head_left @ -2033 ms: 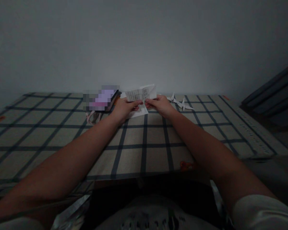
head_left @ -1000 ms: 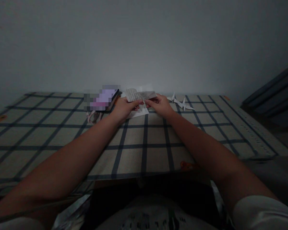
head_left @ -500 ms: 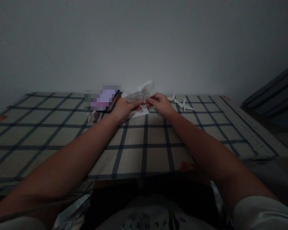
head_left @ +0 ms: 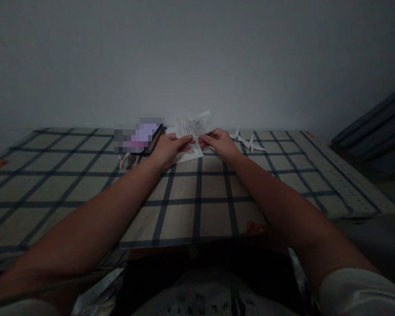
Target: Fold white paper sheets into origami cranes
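Just above frame centre, printed paper (head_left: 188, 126): creased, raised.
Left hand (head_left: 167, 148): fingers pinched narrow on its lower edge.
Right hand (head_left: 221, 143): fingers pinching lower right.
Folding: two paper birds (head_left: 251, 145), right of centre, look finished; the printed paper seems only partly shaped.
Since half a second ago: printed face shows fuller.

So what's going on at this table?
Someone is handling a printed paper, its near edge pinched between the fingers of the left hand and right hand. White paper also shows below the hands. On the checked cloth, two folded paper birds lie to the right, and a partly blurred-out device is to the left.
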{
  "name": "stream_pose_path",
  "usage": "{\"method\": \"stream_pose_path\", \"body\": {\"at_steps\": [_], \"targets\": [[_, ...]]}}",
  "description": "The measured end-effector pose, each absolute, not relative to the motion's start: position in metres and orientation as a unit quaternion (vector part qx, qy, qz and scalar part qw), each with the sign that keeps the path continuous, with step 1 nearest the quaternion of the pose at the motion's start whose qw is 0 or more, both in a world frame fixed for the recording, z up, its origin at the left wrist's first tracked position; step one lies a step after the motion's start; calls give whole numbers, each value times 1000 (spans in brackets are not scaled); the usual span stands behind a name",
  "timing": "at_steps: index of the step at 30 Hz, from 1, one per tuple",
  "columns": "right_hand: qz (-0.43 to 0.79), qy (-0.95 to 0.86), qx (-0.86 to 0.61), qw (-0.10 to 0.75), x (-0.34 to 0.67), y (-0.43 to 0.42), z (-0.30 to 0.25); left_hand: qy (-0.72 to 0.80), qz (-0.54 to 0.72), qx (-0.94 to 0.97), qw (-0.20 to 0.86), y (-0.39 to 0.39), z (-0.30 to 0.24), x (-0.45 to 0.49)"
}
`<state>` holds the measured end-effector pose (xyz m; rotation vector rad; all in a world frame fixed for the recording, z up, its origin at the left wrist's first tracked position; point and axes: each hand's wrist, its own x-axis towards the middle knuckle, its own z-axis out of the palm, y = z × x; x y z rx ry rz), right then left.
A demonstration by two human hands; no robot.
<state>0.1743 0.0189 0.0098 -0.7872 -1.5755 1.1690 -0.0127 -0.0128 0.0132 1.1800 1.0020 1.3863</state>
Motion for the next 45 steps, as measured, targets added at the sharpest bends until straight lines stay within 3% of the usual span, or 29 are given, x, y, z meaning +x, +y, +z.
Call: {"method": "stream_pose_path", "body": {"at_steps": [21, 25, 37, 45], "targets": [[584, -601, -269, 474, 175, 13, 16, 418, 457, 576, 533, -9, 3, -20], [541, -631, -278, 482, 175, 20, 9, 389, 496, 559, 538, -9, 5, -17], [387, -759, -288, 437, 179, 25, 5, 430, 520, 635, 377, -12, 8, -17], [389, -730, -304, 472, 175, 25, 6, 408, 535, 612, 415, -10, 5, -15]]}}
